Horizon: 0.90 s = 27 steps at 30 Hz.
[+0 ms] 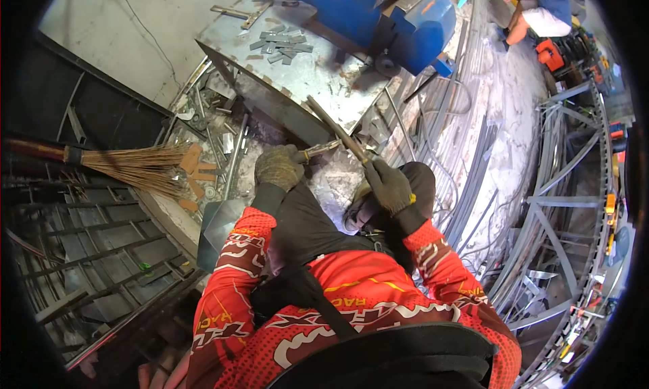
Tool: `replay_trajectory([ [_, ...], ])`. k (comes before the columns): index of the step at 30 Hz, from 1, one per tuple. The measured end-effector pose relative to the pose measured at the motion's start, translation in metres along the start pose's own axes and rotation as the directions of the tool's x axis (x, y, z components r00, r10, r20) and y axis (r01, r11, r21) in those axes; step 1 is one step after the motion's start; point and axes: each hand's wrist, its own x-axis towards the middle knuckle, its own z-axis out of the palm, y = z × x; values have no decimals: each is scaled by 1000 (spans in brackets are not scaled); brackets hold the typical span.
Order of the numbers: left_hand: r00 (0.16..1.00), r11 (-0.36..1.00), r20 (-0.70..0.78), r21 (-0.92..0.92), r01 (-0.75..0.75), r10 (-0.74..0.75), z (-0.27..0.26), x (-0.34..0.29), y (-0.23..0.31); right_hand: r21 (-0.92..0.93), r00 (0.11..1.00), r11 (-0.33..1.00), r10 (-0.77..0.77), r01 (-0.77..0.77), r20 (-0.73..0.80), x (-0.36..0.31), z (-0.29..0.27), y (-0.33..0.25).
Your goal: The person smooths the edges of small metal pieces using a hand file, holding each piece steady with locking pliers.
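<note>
My left hand (279, 167), in a grey-olive knit glove, is closed on a short, thin metal piece (322, 148) that points to the right. Its exact kind is hard to make out. Gloved as well, my right hand (390, 187) is wrapped round the lower end of a long, narrow brownish metal bar (336, 127). The bar slants up and left, and its middle passes beside the tip of the left hand's piece; whether they touch I cannot tell. Both hands are over my lap, in front of a metal-topped worktable (331, 95).
Small flat metal pieces (280, 44) lie on the worktable beside a blue machine (399, 20). A stick broom (132, 162) and scrap are at left. Long metal bars (473, 166) and a steel rack (568, 201) stand right. Another person (544, 14) is far right.
</note>
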Motion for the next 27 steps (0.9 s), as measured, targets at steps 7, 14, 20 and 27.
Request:
replay_trajectory([
  [7,997,996,-1,-40,77,-77,-7,0,9,7,996,1000,-22,21,88,41,7,2],
  [14,999,996,11,-72,53,-52,2,9,-3,283,976,947,189,-153,-105,-53,-1,48],
  [20,999,993,-7,-106,46,-47,6,9,-5,307,984,943,160,-128,-81,-53,3,24],
  [27,994,998,-90,-18,-66,65,17,3,-7,-18,995,996,-87,86,-48,-20,25,19],
])
